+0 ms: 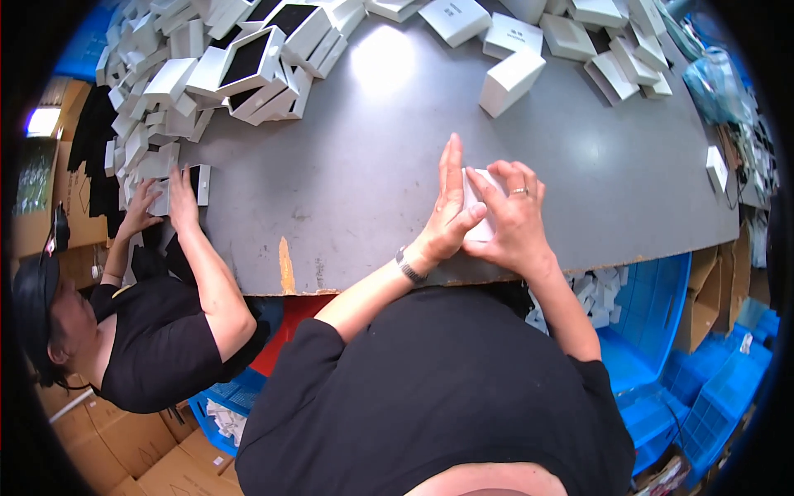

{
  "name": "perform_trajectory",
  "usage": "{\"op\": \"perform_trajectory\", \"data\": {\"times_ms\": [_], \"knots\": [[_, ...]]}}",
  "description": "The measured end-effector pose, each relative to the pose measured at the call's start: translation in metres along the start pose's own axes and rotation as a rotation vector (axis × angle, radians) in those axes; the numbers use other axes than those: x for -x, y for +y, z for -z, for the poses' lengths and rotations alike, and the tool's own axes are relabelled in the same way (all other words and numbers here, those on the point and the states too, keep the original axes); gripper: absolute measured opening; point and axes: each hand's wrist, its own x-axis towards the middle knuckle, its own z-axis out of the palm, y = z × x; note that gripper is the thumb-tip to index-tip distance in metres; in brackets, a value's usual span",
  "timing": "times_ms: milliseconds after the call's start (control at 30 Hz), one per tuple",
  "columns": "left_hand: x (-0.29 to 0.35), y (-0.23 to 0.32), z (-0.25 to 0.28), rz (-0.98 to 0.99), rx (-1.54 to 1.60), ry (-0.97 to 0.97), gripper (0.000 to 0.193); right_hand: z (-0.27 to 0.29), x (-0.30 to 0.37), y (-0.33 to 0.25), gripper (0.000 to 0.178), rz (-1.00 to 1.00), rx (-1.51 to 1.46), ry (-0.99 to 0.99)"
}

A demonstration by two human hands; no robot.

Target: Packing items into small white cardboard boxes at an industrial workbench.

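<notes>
Between my two hands, over the near part of the grey table, is a small white box (pixel 480 217). My right hand (pixel 514 217) grips it from the right, with bent fingers over its top and the thumb at its near end. Along its left side lies my left hand (pixel 447 207), its fingers stretched away from me and its thumb reaching across onto the box. The fingers hide much of the box. Farther off, a white box (pixel 511 83) stands tilted at the front of a loose group of closed white boxes.
The grey table (pixel 356 198) has a chipped front edge. White boxes, some with dark insides (pixel 248 62), heap up at the far left. A co-worker (pixel 157 331) handles boxes there. Blue crates (pixel 641 355) stand below right, cardboard cartons (pixel 124 438) below left.
</notes>
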Motion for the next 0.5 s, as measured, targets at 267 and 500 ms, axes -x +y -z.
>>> {"op": "perform_trajectory", "data": {"times_ms": [267, 500], "knots": [[-0.061, 0.056, 0.167, -0.678, -1.243, 0.555, 0.07, 0.088, 0.025, 0.026, 0.083, -0.307, 0.228, -0.412], [-0.114, 0.112, 0.282, -0.022, -1.457, 0.667, 0.079, 0.023, -0.126, 0.084, 0.1, -0.309, 0.243, 0.173]]}}
